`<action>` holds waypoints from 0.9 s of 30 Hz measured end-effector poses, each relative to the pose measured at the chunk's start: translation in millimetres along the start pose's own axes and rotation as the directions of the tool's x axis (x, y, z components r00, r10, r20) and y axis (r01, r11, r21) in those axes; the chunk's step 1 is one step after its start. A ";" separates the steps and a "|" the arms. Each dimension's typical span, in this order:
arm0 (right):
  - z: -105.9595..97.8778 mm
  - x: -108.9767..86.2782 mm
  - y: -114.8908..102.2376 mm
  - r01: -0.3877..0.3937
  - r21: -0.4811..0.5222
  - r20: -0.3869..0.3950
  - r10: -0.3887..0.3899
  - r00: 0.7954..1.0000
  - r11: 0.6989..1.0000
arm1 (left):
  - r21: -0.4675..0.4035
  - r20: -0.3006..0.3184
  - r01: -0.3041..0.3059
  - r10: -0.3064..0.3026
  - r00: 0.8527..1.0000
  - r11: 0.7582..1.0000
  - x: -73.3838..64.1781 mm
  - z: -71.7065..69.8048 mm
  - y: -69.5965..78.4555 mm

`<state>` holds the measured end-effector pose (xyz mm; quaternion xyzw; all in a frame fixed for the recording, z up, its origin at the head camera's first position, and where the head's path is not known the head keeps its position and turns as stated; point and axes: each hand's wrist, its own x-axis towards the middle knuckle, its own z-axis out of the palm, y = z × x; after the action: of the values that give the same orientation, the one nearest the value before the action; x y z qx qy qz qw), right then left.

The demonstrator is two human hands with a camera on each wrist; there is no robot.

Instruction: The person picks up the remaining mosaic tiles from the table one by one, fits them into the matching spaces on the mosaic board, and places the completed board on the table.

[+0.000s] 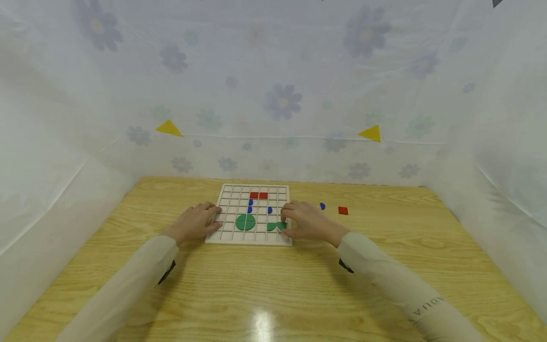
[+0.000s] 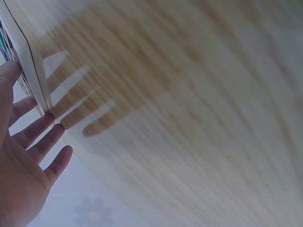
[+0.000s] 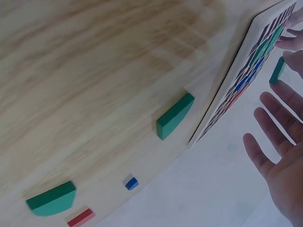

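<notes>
A white square grid board (image 1: 226, 239) lies on the wooden table. On it sit red squares (image 1: 259, 195), blue half discs (image 1: 250, 206), a green disc (image 1: 245, 222) made of parts and a separate green quarter piece (image 1: 271, 226). My left hand (image 1: 194, 222) rests on the board's left edge, fingers spread and fairly straight. Over the right edge, my right hand (image 1: 308, 222) pinches another green quarter piece (image 3: 277, 71) between thumb and index finger. Its other fingers are extended, as the right wrist view shows.
Right of the board lie a blue half disc (image 1: 322, 206) and a red square (image 1: 343, 210). Two more green pieces, one nearer the board (image 3: 175, 116) and one farther off (image 3: 52, 201), show in the right wrist view. Flowered white sheets (image 1: 273, 71) enclose the table.
</notes>
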<state>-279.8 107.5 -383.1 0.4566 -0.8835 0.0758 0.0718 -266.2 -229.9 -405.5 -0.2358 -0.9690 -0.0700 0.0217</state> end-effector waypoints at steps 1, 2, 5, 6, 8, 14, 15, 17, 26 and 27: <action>0.1 2.3 -1.4 0.003 0.003 0.001 -0.003 1.000 1.000 | 0.000 -0.001 0.000 0.000 1.000 1.000 0.0 0.1 0.0; 0.8 4.7 -2.3 0.007 0.001 0.003 -0.007 1.000 1.000 | 0.000 -0.001 -0.001 0.001 1.000 1.000 0.0 0.1 0.0; 4.2 11.4 -4.4 0.019 -0.013 0.007 -0.018 1.000 1.000 | -0.006 -0.002 0.002 -0.002 1.000 1.000 0.7 0.9 -0.5; 5.6 13.5 -4.9 0.025 -0.015 0.008 -0.024 1.000 1.000 | -0.006 -0.003 0.001 -0.001 1.000 1.000 0.8 1.1 -0.7; 8.8 17.3 -5.4 0.031 -0.027 0.015 -0.030 0.999 0.999 | -0.008 -0.004 -0.001 0.000 1.000 1.000 1.0 1.5 -1.1; 16.9 27.1 -6.6 0.050 -0.043 0.021 -0.050 0.999 0.998 | -0.017 -0.003 0.006 -0.006 1.000 1.000 1.1 1.1 -0.6; 17.9 28.6 -7.1 0.053 -0.047 0.022 -0.052 0.998 0.997 | -0.012 -0.004 0.004 -0.004 1.000 1.000 1.1 1.1 -0.6; 19.5 31.9 -8.4 0.055 -0.046 0.025 -0.054 0.998 0.997 | -0.010 -0.002 0.005 -0.005 1.000 1.000 1.1 0.9 -0.2; 24.3 43.7 -12.8 0.020 -0.055 0.070 -0.017 0.997 0.998 | 0.004 -0.004 -0.003 0.003 1.000 1.000 1.1 1.4 -1.2; 24.9 44.7 -12.9 0.018 -0.057 0.073 -0.014 0.997 0.998 | 0.008 -0.008 -0.006 0.006 1.000 1.000 1.1 1.7 -1.4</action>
<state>-296.3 59.5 -397.8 0.4638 -0.8837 0.0332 0.0533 -267.8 -230.4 -407.3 -0.2381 -0.9686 -0.0669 0.0268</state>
